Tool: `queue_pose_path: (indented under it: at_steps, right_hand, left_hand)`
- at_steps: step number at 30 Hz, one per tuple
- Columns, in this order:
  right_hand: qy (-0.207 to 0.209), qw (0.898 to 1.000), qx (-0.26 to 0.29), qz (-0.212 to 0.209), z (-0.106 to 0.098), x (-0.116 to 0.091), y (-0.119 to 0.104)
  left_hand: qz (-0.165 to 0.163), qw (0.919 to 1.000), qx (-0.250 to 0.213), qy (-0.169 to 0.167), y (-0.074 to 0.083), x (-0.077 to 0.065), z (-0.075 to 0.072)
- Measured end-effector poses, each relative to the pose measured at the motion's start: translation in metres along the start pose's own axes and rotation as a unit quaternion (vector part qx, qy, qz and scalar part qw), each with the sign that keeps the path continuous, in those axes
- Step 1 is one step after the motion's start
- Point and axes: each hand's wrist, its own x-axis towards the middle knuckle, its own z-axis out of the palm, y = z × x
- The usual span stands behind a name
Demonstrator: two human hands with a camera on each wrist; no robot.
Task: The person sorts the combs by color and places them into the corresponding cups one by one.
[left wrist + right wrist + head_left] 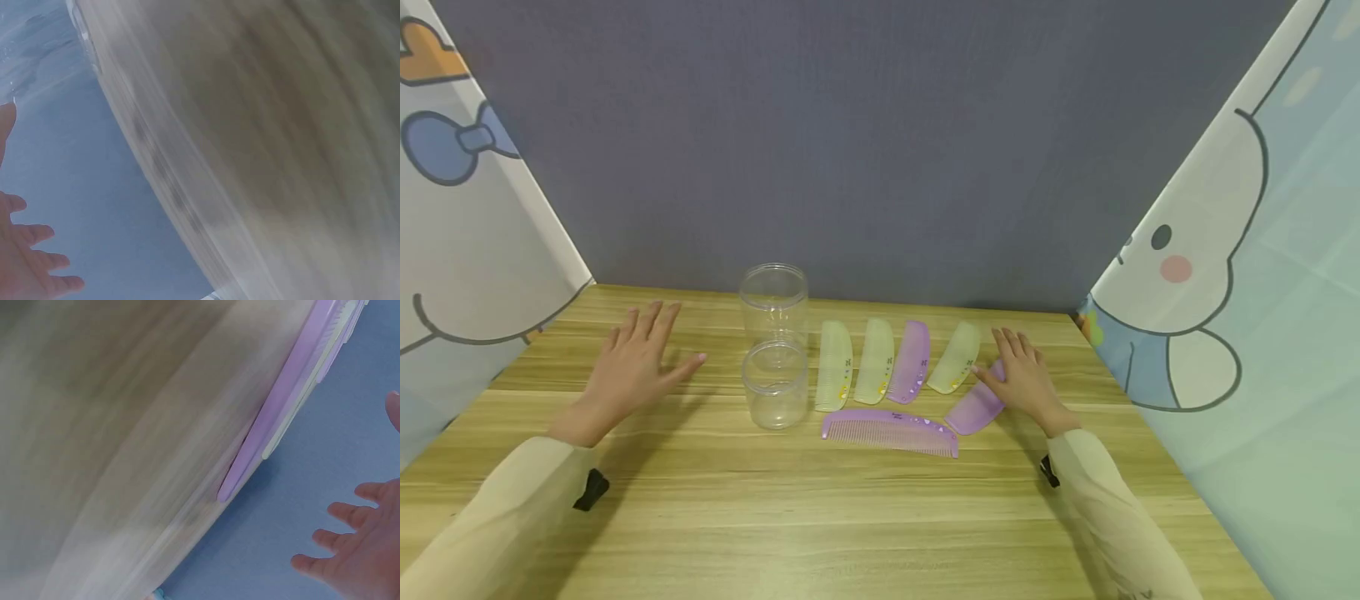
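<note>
My left hand (634,371) has its fingers spread over the table's left side, apart from two clear plastic jars. The taller jar (773,304) stands behind the shorter jar (777,400). On the right, my right hand (1024,383) overlaps a tilted purple comb (976,408) in the head view; its fingers are extended and grip nothing. In a row lie a pale green comb (833,367), another green comb (875,362), a purple comb (910,362) and a slanted green comb (956,358). A long purple comb (889,431) lies crosswise in front. In the right wrist view, fingers (350,515) show straight, combs beside them.
Everything lies on a wood-grain table (820,525). A dark grey panel (835,150) rises along its back edge. Cartoon-printed cloths flank it, one at left (467,250) and one at right (1255,467).
</note>
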Motion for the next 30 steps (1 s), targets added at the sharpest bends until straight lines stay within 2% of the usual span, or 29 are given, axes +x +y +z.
queue_pose_path:
  at_steps: [12,24,30]
  right_hand:
    - [0.043,0.999,0.025,-0.008,0.01,0.019,0.001]
    - [0.031,0.997,0.062,0.019,0.013,0.035,-0.001]
    - [0.019,0.993,0.106,0.042,0.015,0.044,0.001]
  left_hand:
    - [0.032,0.998,-0.016,0.052,0.016,0.014,0.002]
    - [0.033,0.9962,-0.057,0.057,0.035,0.034,0.001]
    - [0.021,0.9958,-0.081,0.039,0.047,0.045,-0.002]
